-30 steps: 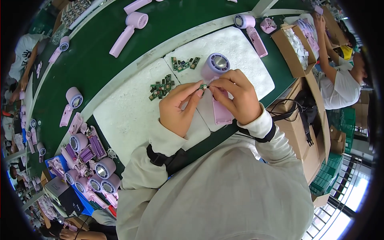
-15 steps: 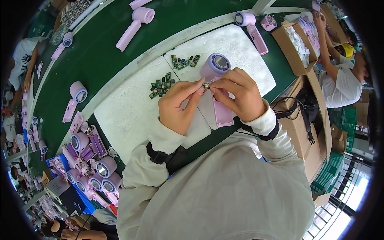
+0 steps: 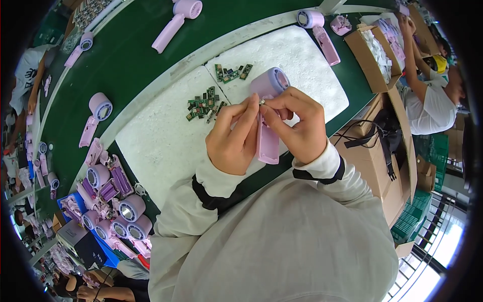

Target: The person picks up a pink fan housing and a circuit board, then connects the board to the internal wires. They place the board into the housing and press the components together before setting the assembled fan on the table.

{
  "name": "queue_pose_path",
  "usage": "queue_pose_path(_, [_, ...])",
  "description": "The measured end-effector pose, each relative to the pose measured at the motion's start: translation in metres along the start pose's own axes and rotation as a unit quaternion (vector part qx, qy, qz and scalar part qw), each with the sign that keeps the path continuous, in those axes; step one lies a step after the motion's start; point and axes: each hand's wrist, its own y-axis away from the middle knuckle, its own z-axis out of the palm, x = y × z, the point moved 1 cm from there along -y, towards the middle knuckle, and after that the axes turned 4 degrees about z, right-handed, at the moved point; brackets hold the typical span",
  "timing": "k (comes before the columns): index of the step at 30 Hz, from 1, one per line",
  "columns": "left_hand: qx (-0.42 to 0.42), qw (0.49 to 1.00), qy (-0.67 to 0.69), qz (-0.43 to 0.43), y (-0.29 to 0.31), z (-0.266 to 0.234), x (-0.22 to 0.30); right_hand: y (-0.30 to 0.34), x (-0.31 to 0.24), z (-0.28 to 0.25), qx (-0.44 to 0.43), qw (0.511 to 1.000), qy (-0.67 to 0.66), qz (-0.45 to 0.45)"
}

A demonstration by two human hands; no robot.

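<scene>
My left hand (image 3: 232, 133) and my right hand (image 3: 298, 123) meet over the white foam board, fingertips pinched together. Between them shows a tiny pale piece (image 3: 262, 101), perhaps a connector; its kind is too small to tell. Just beyond the fingers lies a lilac handheld fan (image 3: 270, 83), its round head pointing away to the right. Its pink open handle (image 3: 268, 143) extends toward me beneath my right hand. Left of my hands lies a pile of small green circuit boards (image 3: 204, 104), with a second cluster (image 3: 231, 74) farther back.
White foam boards (image 3: 151, 141) cover the bench before me. At the left, lilac fan parts (image 3: 118, 201) are heaped near a blue tray. More fans (image 3: 171, 30) lie on the green belt. An open carton (image 3: 372, 63) stands at the right, where another person (image 3: 430, 98) sits.
The fan head has turned to the right and its handle has swung left. My fingertips have shifted slightly, and the green board seen between them is no longer visible there.
</scene>
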Motion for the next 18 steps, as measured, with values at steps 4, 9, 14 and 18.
queue_pose_path(4, [-0.032, 0.998, 0.040, -0.027, 0.002, -0.003, -0.006, 0.000, 0.005, -0.003, -0.017, 1.000, 0.018, -0.007])
queue_pose_path(9, [-0.043, 0.934, 0.302, -0.186, 0.001, 0.002, -0.023, -0.004, 0.008, -0.025, -0.075, 0.992, 0.075, -0.070])
queue_pose_path(14, [-0.047, 0.862, 0.415, -0.287, 0.002, 0.005, -0.026, -0.009, 0.012, -0.036, -0.162, 0.976, 0.068, -0.125])
queue_pose_path(18, [-0.050, 0.822, 0.445, -0.352, -0.002, 0.006, -0.028, -0.008, 0.019, -0.034, -0.156, 0.982, 0.007, -0.105])
